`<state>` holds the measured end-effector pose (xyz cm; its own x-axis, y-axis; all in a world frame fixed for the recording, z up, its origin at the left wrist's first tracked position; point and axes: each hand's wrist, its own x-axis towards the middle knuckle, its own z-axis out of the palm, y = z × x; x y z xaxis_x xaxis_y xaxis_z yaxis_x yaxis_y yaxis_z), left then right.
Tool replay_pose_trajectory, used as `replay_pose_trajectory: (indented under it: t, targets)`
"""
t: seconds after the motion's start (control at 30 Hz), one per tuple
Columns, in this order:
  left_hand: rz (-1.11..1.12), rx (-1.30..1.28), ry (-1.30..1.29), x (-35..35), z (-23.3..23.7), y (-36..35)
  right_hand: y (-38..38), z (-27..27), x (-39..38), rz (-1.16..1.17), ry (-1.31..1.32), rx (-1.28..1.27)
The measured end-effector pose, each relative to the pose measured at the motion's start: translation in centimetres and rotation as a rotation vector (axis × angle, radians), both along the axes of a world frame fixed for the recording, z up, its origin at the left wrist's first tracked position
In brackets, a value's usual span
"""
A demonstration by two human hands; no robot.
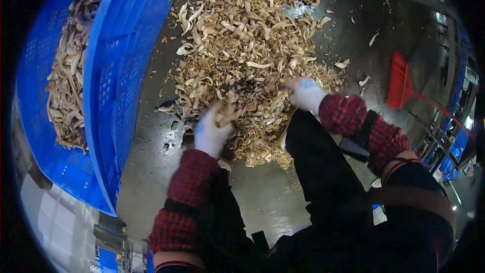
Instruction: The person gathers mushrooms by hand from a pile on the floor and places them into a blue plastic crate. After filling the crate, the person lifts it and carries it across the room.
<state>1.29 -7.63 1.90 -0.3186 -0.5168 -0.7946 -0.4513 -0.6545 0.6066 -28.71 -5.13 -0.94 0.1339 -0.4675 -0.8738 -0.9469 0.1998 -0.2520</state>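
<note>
A long heap of pale brown mushroom pieces [252, 45] lies on the floor in front of me, curved stem-like bits mixed with small crumbs. My left hand [213, 130], in a white glove with bare fingers, is over the near left part of the heap. Its fingers are blurred among tan pieces, and I cannot tell whether they grip any. At the heap's right side, my right hand [306, 94], gloved the same way, reaches its fingertips into the pieces. Those fingertips are smeared by motion and blend with the mushrooms. Red-and-black checked sleeves cover both forearms.
On the left stands a blue perforated plastic basket [121, 71], part filled with larger mushroom pieces [73, 76]. A red broom [400, 82] lies at the right. Scattered bits dot the grey floor [146, 172]. My legs in black trousers [323, 162] flank the heap's near end.
</note>
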Motion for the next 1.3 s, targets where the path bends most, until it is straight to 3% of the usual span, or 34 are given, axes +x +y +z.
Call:
replay_pose_trajectory:
  t: [0.03, 0.07, 0.1, 0.2, 0.27, 0.3, 0.33, 0.37, 0.4, 0.43, 0.5, 0.53, 0.6, 0.63, 0.67, 0.73, 0.77, 0.83, 0.9, 0.93, 0.97, 1.0, 1.07, 1.1, 1.13, 1.2, 1.23, 1.27, 1.3]
  targets:
    - [-0.024, -0.025, 0.162, 0.2, -3.8, 3.4, 2.4, -1.1, 0.9, -0.001, 0.008, 0.055]
    - [-0.494, -0.368, -0.319, -0.2, -4.3, 6.2, 4.5, -1.7, 1.9, -0.007, 0.018, 0.119]
    - [-0.566, -0.363, -0.362, -1.7, -3.6, 6.4, 5.2, -0.7, 3.7, -0.067, 0.086, 0.054]
    - [-0.765, -0.358, -0.469, -4.4, -6.0, 6.4, 10.4, -7.0, 5.3, -0.033, 0.067, -0.188]
    - [-0.734, -0.433, -0.438, -5.0, -7.3, 7.3, 10.2, -8.2, 6.7, -0.448, 0.037, -0.24]
    - [-0.623, -0.457, -0.399, -4.8, -8.4, 8.3, 9.8, -7.7, 7.0, -0.845, -0.128, -0.049]
    - [-0.509, -0.485, -0.367, -4.3, -8.6, 8.5, 10.3, -8.1, 7.3, -1.193, -0.446, -0.024]
    - [-0.368, -0.508, -0.389, -3.6, -8.4, 8.5, 10.9, -7.8, 6.9, -1.259, -0.533, 0.022]
    - [-0.252, -0.299, -0.351, -2.6, -7.1, 7.9, 10.6, -6.5, 6.3, -1.324, -0.621, 0.064]
    - [-0.256, -0.407, -0.353, -1.1, -6.9, 8.3, 11.3, -6.0, 5.9, -1.329, -0.624, 0.059]
    - [-0.15, -0.489, -0.295, 1.9, -6.8, 10.0, 13.3, -4.7, 4.9, 0.091, -0.253, 0.203]
    - [-0.211, -0.316, -0.301, 3.3, -6.7, 10.5, 17.8, -6.0, 5.1, 0.34, -0.221, -0.095]
    - [-0.358, -0.331, -0.322, 4.1, -5.6, 11.3, 29.7, -13.9, 7.3, 0.526, -0.022, 0.04]
    - [-0.389, -0.414, -0.261, 4.5, -6.3, 12.4, 28.7, -12.2, 10.4, 0.071, 0.085, 0.236]
    - [-0.454, -0.436, -0.251, 4.3, -6.5, 13.0, 28.4, -11.3, 11.5, 0.098, -0.347, 0.137]
    - [-0.532, -0.429, -0.21, 2.5, -7.6, 14.0, 31.5, -12.1, 15.6, -0.46, 0.079, 0.157]
    - [-0.564, -0.394, -0.267, 1.3, -8.0, 14.3, 28.6, -11.6, 17.2, -0.462, 0.079, 0.151]
    - [-0.63, -0.193, -0.34, -1.0, -7.8, 13.4, 20.3, -8.5, 20.0, -1.293, 0.449, 0.273]
    - [-0.59, -0.17, -0.408, -1.8, -8.5, 13.7, 22.4, -11.8, 19.6, -1.259, 0.371, 0.162]
    - [-0.535, -0.158, -0.42, -2.0, -8.6, 13.9, 20.9, -10.2, 19.4, -1.219, 0.288, 0.04]
    - [-0.412, -0.195, -0.351, -1.9, -8.9, 13.8, 19.3, -8.3, 18.6, -1.709, 0.106, -0.098]
    - [-0.396, -0.208, -0.344, -2.0, -9.3, 13.8, 18.9, -8.8, 18.2, -1.697, 0.102, -0.118]
    - [-0.35, 0.047, -0.273, -1.7, -9.7, 13.3, 18.4, -10.5, 17.9, -1.746, 0.14, 0.15]
    - [-0.289, 0.224, -0.203, -0.8, -10.3, 13.1, 17.3, -10.2, 17.8, -1.746, 0.128, 0.137]
    - [-0.29, 0.216, -0.206, 0.4, -10.8, 13.2, 15.8, -8.6, 17.9, -1.737, -0.111, 0.128]
    - [0.03, 0.056, 0.07, 2.4, -11.2, 13.2, 12.7, -4.5, 17.9, -1.672, -0.578, 0.112]
    - [0.061, 0.138, 0.152, 2.2, -6.8, 9.3, 9.5, -0.7, 18.4, -1.69, -0.542, 0.127]
    - [0.01, 0.023, 0.08, 2.5, -3.6, 6.7, 8.2, 0.4, 19.8, -1.797, -0.673, -0.094]
    - [-0.007, 0.046, 0.023, 2.6, 2.3, 2.4, 7.8, 1.0, 20.6, -1.437, -0.732, -0.455]
